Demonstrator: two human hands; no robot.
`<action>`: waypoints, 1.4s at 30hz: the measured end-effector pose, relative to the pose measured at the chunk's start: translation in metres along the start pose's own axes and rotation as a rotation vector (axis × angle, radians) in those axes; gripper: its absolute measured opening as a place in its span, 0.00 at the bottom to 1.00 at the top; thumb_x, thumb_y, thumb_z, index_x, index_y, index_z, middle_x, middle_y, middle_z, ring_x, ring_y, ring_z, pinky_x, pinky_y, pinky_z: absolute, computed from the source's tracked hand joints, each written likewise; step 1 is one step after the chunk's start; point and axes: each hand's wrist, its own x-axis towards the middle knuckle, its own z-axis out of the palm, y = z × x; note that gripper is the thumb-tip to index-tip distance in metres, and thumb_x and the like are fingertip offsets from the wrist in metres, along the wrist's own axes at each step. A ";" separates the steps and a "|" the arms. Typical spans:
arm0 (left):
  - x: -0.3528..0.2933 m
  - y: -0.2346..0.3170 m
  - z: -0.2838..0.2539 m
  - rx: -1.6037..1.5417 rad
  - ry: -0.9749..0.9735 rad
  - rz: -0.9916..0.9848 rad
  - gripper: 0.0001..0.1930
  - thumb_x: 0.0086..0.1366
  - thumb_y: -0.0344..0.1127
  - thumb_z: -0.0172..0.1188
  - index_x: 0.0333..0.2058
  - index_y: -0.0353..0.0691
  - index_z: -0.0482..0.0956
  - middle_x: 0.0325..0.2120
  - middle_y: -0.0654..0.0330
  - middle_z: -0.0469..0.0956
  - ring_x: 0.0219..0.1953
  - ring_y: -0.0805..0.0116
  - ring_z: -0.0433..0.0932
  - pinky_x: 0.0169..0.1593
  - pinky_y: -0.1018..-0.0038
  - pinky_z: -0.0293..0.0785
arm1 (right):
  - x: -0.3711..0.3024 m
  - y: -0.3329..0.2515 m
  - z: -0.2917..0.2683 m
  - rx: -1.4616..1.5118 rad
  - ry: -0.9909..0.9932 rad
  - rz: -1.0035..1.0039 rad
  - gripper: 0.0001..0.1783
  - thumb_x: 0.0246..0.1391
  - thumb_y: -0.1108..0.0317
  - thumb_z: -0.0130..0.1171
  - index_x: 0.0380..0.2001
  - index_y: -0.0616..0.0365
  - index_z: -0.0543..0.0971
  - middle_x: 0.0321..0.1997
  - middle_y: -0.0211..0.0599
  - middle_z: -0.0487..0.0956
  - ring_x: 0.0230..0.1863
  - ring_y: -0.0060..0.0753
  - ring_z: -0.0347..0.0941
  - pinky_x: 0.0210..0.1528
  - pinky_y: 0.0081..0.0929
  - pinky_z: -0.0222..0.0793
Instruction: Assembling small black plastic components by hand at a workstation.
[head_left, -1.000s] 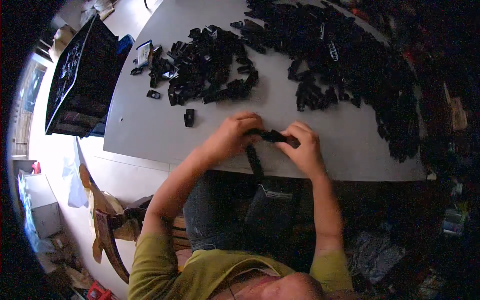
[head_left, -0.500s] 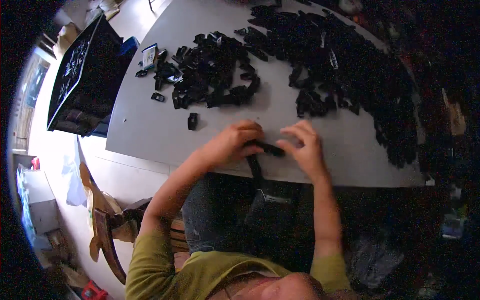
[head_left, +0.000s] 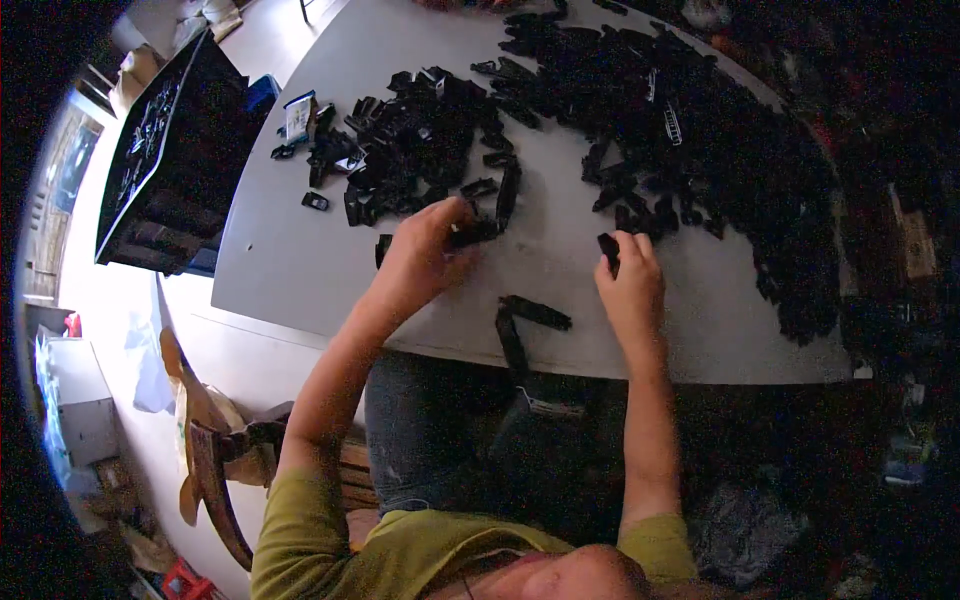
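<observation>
While right hand pinches it | black piece: short, blocky, partly hidden

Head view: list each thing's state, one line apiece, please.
Left bare hand: curled; grip unclear
Right bare hand: closed on small black piece
Long narrow black pieces: lying angled; whether joined, unclear
Left pile of small black parts: loose
Right pile of black parts: loosely heaped

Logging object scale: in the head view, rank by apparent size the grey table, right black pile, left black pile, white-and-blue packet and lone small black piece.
Largest to smallest:
grey table
right black pile
left black pile
white-and-blue packet
lone small black piece
</observation>
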 end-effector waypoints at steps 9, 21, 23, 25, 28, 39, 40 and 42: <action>0.008 0.002 0.044 -0.265 -0.052 0.307 0.14 0.44 0.26 0.64 0.33 0.36 0.76 0.31 0.54 0.75 0.37 0.55 0.74 0.40 0.65 0.70 | -0.018 -0.004 -0.007 0.094 0.100 -0.175 0.15 0.38 0.74 0.65 0.33 0.62 0.76 0.36 0.38 0.73 0.36 0.33 0.72 0.37 0.28 0.67; 0.009 -0.002 0.046 -0.249 -0.198 0.264 0.13 0.43 0.28 0.66 0.31 0.36 0.78 0.32 0.53 0.75 0.37 0.53 0.74 0.41 0.66 0.71 | -0.017 -0.004 -0.011 0.344 -0.159 -0.302 0.14 0.33 0.75 0.67 0.28 0.64 0.78 0.28 0.37 0.73 0.31 0.37 0.71 0.33 0.26 0.67; 0.011 0.005 0.046 -0.277 -0.243 0.296 0.13 0.44 0.28 0.66 0.32 0.35 0.78 0.32 0.52 0.75 0.37 0.52 0.74 0.41 0.66 0.72 | -0.009 -0.004 -0.008 0.393 -0.237 -0.309 0.14 0.33 0.75 0.67 0.28 0.64 0.78 0.27 0.37 0.73 0.30 0.37 0.71 0.33 0.26 0.67; 0.011 0.003 0.047 -0.272 -0.250 0.303 0.13 0.46 0.29 0.64 0.33 0.36 0.78 0.33 0.53 0.76 0.38 0.53 0.74 0.43 0.66 0.71 | -0.005 -0.007 -0.003 0.450 -0.311 -0.327 0.14 0.33 0.75 0.67 0.28 0.64 0.78 0.26 0.37 0.73 0.29 0.36 0.71 0.32 0.26 0.66; 0.005 -0.001 0.048 -0.219 -0.215 0.346 0.11 0.49 0.30 0.62 0.34 0.37 0.79 0.34 0.54 0.77 0.39 0.54 0.75 0.44 0.66 0.71 | -0.007 -0.013 -0.002 0.397 -0.264 -0.372 0.13 0.35 0.74 0.67 0.28 0.64 0.78 0.27 0.37 0.72 0.29 0.35 0.70 0.31 0.26 0.65; -0.023 -0.003 0.002 -0.143 0.221 0.125 0.04 0.56 0.26 0.58 0.31 0.33 0.78 0.32 0.53 0.76 0.31 0.64 0.77 0.34 0.75 0.72 | 0.037 -0.108 0.058 -0.077 0.033 -0.431 0.12 0.42 0.70 0.61 0.32 0.62 0.75 0.30 0.40 0.70 0.34 0.44 0.72 0.32 0.37 0.68; -0.020 0.002 0.001 -0.159 0.250 0.095 0.05 0.56 0.24 0.56 0.33 0.34 0.77 0.31 0.54 0.76 0.31 0.63 0.77 0.35 0.74 0.72 | 0.035 -0.106 0.057 -0.077 0.037 -0.428 0.12 0.42 0.70 0.61 0.32 0.62 0.75 0.30 0.40 0.70 0.34 0.44 0.72 0.32 0.37 0.68; -0.011 -0.001 0.002 -0.174 0.281 0.062 0.08 0.55 0.22 0.54 0.35 0.35 0.77 0.31 0.55 0.75 0.32 0.61 0.76 0.35 0.73 0.72 | 0.025 -0.099 0.044 -0.060 -0.097 -0.538 0.11 0.41 0.73 0.60 0.32 0.62 0.74 0.31 0.42 0.72 0.34 0.45 0.72 0.32 0.37 0.68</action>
